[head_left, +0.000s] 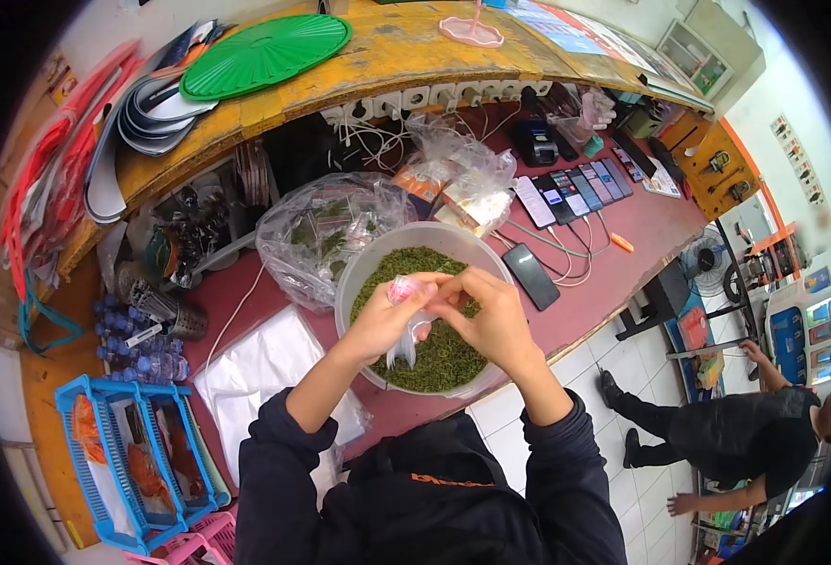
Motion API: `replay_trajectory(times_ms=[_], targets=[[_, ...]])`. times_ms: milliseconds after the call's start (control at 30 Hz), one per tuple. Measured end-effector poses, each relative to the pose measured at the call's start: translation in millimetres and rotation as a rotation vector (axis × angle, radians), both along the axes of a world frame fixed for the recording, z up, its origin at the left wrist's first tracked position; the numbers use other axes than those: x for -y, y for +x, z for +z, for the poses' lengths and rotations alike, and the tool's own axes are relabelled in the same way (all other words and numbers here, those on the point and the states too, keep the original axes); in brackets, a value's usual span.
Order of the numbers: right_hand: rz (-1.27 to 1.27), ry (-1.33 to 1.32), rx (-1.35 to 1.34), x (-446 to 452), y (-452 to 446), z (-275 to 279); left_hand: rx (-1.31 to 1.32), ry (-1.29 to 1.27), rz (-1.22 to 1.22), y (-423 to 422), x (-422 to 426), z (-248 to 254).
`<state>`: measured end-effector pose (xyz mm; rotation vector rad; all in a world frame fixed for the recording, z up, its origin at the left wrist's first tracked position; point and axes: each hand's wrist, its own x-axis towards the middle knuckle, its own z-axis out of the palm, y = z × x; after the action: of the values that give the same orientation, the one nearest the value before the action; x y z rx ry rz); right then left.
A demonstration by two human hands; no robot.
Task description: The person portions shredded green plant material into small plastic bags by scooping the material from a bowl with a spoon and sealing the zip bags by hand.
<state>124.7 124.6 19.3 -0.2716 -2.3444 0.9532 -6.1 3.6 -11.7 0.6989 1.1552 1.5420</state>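
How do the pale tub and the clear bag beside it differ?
The tub is round and holds its shape; the clear bag is crumpled. The left hand and right hand are over the tub; neither touches the bag. Both hold green plant matter and rest on the reddish tabletop.

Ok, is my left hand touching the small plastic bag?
Touching: the head view shows the left hand closed around the small plastic bag.

Left hand [385,320] and right hand [491,318] hide much of the plastic bag [404,346]. Toward the table's [649,224] far right corner, the smartphones' [573,193] screens are too small to read.
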Motion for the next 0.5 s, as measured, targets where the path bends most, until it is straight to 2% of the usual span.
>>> replay_trajectory(times_ms=[133,267,333,367,433,500], targets=[[-0.004,0.046,0.089,0,7,0,-0.011,0.022,-0.038,5,0,-2],[-0.028,0.118,0.033,1,8,-1,-0.041,0.058,-0.048,4,0,-2],[-0.15,0.241,-0.011,0,9,-3,-0.062,0.081,0.011,2,1,2],[-0.148,0.242,-0.012,-3,10,-2,-0.083,0.105,0.068,-1,2,4],[-0.343,0.167,-0.058,-12,16,2,-0.017,0.051,0.063,-18,15,5],[-0.374,0.125,-0.026,-15,22,4,-0.275,0.106,0.217,-28,21,6]])
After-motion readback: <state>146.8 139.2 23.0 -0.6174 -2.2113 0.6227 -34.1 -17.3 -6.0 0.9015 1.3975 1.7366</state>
